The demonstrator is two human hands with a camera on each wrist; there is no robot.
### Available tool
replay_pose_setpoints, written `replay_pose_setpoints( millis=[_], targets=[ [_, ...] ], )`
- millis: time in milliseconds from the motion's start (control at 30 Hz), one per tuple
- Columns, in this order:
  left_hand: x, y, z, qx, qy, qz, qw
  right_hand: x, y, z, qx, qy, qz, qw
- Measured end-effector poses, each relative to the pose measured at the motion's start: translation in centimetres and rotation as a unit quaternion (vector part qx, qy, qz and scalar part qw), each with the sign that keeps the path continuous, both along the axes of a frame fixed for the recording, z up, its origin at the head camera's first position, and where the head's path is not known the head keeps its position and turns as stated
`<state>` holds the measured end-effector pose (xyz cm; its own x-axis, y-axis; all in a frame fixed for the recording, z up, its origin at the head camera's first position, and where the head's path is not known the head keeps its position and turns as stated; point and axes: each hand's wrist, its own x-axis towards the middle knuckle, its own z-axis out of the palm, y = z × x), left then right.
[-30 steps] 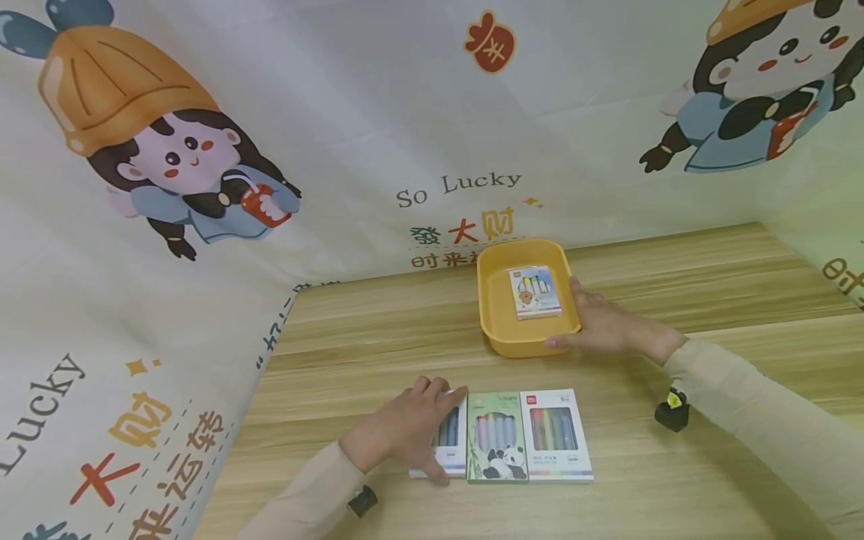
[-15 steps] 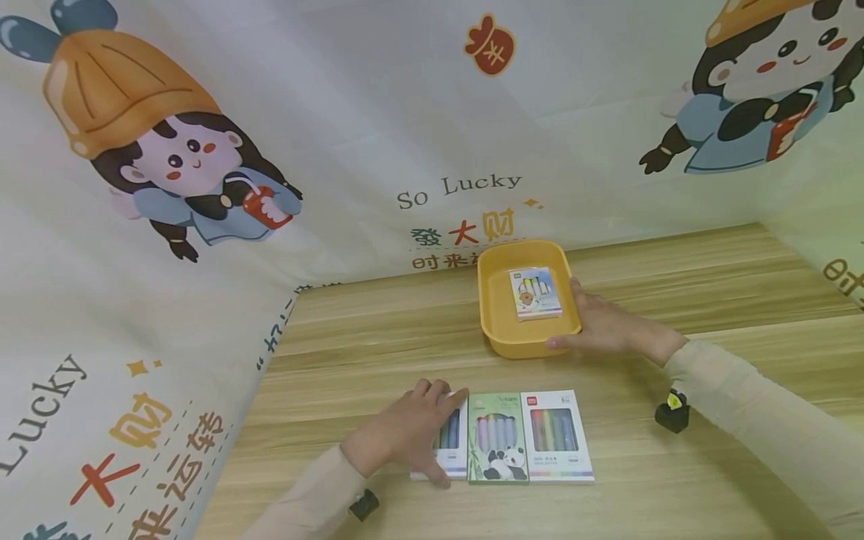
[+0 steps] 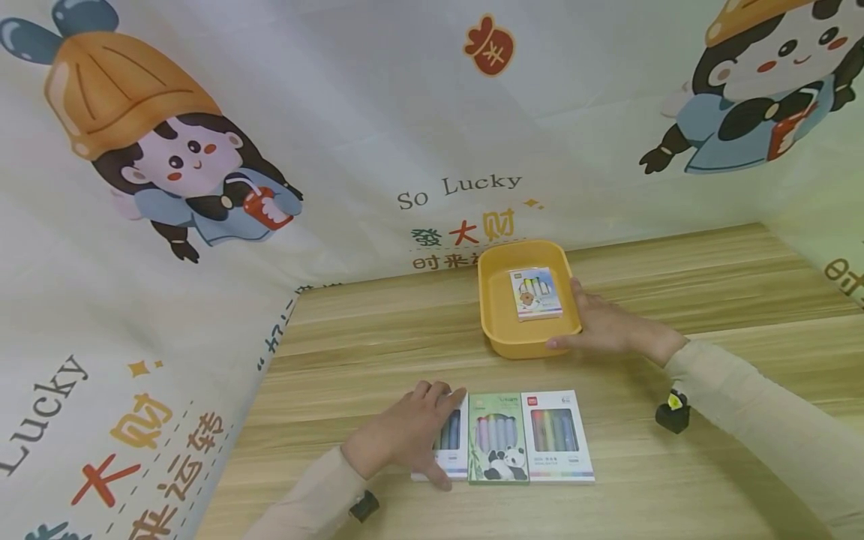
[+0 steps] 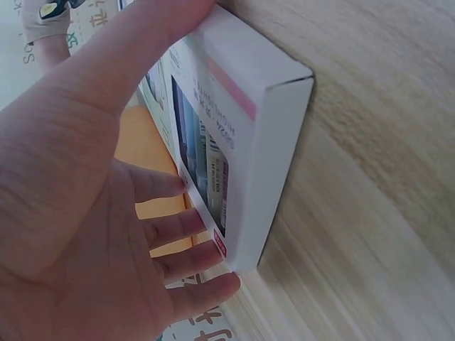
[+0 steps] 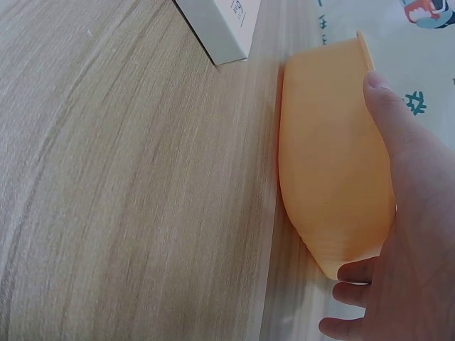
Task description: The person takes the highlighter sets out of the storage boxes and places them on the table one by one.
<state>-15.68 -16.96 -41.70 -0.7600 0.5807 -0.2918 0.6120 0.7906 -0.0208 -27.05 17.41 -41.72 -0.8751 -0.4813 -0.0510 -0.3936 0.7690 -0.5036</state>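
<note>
My left hand (image 3: pixel 405 424) spans a white box of highlighters (image 3: pixel 454 442), thumb at its near end and fingertips at its far edge. In the left wrist view the pens show through the box's window. Right beside it lie a green panda box of pens (image 3: pixel 498 442) and another white highlighter box (image 3: pixel 556 435), edge to edge. Farther back, my right hand (image 3: pixel 610 322) holds the yellow plastic basket (image 3: pixel 520 349) by its right side, thumb on the near rim. A small pen box (image 3: pixel 536 294) lies flat inside that basket. My left palm hides part of the leftmost box.
A wood-grain table (image 3: pixel 378 337) bears everything. Behind it hangs a white printed cloth (image 3: pixel 351 112) with cartoon figures, close to the basket's far side. The cloth also bounds the table on the left and right.
</note>
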Motion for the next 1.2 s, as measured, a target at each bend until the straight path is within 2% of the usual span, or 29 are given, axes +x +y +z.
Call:
replay_pose_setpoints(
  millis=[367, 533, 633, 867, 1200],
  targets=[
    [0.0, 0.0, 0.0, 0.004, 0.0, 0.001, 1.0, -0.1, 0.0, 0.0, 0.0, -0.002, 0.0, 1.0],
    [0.1, -0.1, 0.1, 0.012, -0.011, 0.01, 0.9998, -0.1, 0.1, 0.0, 0.0, -0.002, 0.0, 1.0],
    [-0.1, -0.1, 0.6, 0.025, -0.015, 0.016, 0.9994, -0.1, 0.0, 0.0, -0.001, 0.001, 0.001, 1.0],
    [-1.1, 0.2, 2.7, 0.037, 0.002, 0.009, 0.9993, 0.0, 0.0, 0.0, -0.002, 0.0, -0.001, 1.0],
    [-1.9, 0.4, 3.0, 0.045, -0.008, 0.003, 0.999, -0.1, 0.1, -0.3, -0.002, -0.003, -0.01, 0.9999]
  ],
)
